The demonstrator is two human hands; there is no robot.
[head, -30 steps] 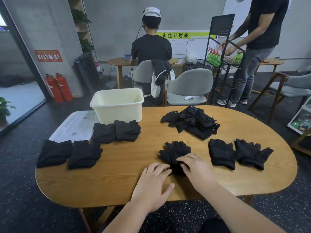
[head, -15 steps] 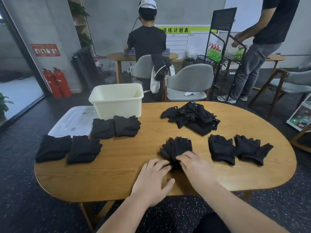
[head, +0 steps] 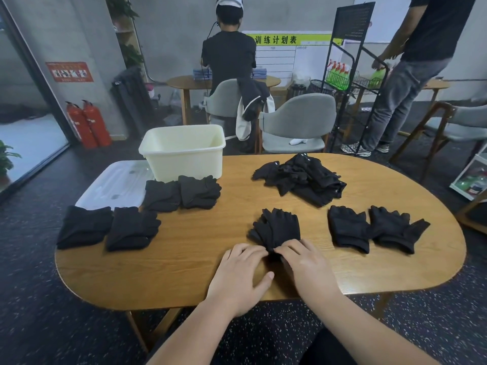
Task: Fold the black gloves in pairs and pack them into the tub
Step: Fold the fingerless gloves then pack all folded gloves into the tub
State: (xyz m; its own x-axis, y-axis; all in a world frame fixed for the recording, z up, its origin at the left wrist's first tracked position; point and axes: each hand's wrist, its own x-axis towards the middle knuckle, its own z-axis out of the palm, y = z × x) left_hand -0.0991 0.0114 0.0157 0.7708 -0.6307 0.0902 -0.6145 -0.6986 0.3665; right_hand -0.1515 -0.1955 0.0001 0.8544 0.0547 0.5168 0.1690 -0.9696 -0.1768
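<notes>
Fingers [head: 253,251] of the left hand [head: 241,275] curl down onto the near cuff edge of a stacked pair of black knit gloves [head: 276,227], with the thumb spread apart on the oval wooden table [head: 184,262]. The right hand [head: 308,267] bends its fingers likewise and pinches the same cuff from the other side, so the two sets of fingertips nearly touch. The pair lies at the middle of the table, its glove fingers pointing away from the person. Just to its right lie two more flattened black gloves [head: 374,229], and beyond them a loose heap of black gloves [head: 303,177]. Four folded black bundles [head: 147,212] sit to the left. A cream rectangular plastic tub [head: 181,151] stands at the far left of the table, well apart from the held pair, beside a translucent white lid [head: 116,185].
</notes>
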